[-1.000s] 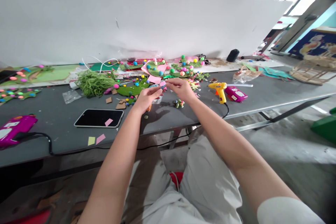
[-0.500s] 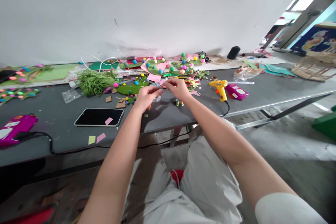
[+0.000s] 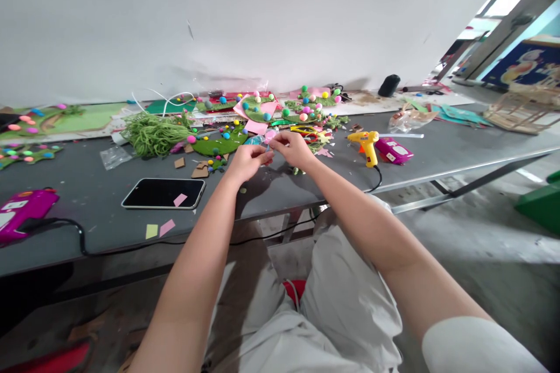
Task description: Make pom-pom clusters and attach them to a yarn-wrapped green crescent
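My left hand (image 3: pixel 245 162) and my right hand (image 3: pixel 295 147) meet fingertip to fingertip above the grey table (image 3: pixel 306 186), both pinched on a small pink and blue craft piece (image 3: pixel 268 140) that is too small to name. Just behind them lie green felt shapes (image 3: pixel 221 145) dotted with coloured pom-poms (image 3: pixel 306 111) and pink paper scraps (image 3: pixel 256 128). A small cluster of pom-poms sits on the table under my right wrist.
A yellow glue gun (image 3: pixel 367 144) stands right of my hands beside a pink box (image 3: pixel 392 150). A dark phone (image 3: pixel 164 193) lies left, with green yarn (image 3: pixel 151 133) behind it. A pink box (image 3: pixel 24 210) and black cable (image 3: pixel 87 247) sit far left. A white board (image 3: pixel 219 23) backs the table.
Both hands have stayed pinched together on the small piece, shifting slightly as the fingers work it. The view has drifted a little.
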The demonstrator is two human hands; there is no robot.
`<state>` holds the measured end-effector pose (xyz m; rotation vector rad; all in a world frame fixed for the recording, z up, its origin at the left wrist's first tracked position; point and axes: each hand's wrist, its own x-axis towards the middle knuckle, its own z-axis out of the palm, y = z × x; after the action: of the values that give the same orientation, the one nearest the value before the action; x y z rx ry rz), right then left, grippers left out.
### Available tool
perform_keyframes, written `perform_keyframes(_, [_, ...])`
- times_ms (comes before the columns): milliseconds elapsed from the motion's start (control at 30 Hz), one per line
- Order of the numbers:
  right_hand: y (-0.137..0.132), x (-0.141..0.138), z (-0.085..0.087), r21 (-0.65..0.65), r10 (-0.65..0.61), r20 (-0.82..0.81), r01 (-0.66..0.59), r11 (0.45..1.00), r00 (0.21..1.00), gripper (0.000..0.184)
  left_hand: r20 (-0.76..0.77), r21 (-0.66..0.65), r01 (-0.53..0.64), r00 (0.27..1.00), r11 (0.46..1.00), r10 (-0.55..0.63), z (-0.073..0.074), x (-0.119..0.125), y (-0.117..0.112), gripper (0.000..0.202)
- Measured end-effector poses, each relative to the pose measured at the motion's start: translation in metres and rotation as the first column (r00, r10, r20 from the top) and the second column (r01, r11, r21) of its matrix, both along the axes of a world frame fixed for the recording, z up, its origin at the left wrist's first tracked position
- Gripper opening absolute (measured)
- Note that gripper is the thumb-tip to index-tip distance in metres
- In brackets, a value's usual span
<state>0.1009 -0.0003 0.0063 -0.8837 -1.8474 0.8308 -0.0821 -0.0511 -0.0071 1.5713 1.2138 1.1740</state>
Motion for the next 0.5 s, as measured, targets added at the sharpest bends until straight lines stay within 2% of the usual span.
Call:
perform_keyframes(100, [0.0028, 0.0042, 0.0021, -0.069, -0.037, -0.062, 0.033, 0.997, 0.997, 0.027, -0.026, 0.006, 0.014, 1.0, 1.0, -0.014, 0.0029, 0.0033, -0.0023, 0.04])
perform_keyframes(267, [0.003, 0.0064, 0.0015, -0.146, 0.126, -0.07, -0.135, 0.98, 0.99, 0.038, -0.024, 0.012, 0.043, 0.999, 0.999, -0.043, 0.0059, 0.0063, -0.0031, 0.053])
perform_keyframes(367, [0.0016, 0.0029, -0.0011, -0.08, 0.141, -0.013, -0.142, 0.987, 0.99, 0.027, -0.016, 0.031, 0.012, 1.0, 0.999, -0.012, 0.0058, 0.0062, -0.0036, 0.047])
perform_keyframes(500, [0.0024, 0.0008, -0.0022, 0.024, 0.054, 0.04, -0.055, 0.998, 0.998, 0.024, -0.032, 0.041, -0.018, 0.999, 0.999, 0.02, 0.0033, 0.0045, -0.0026, 0.04])
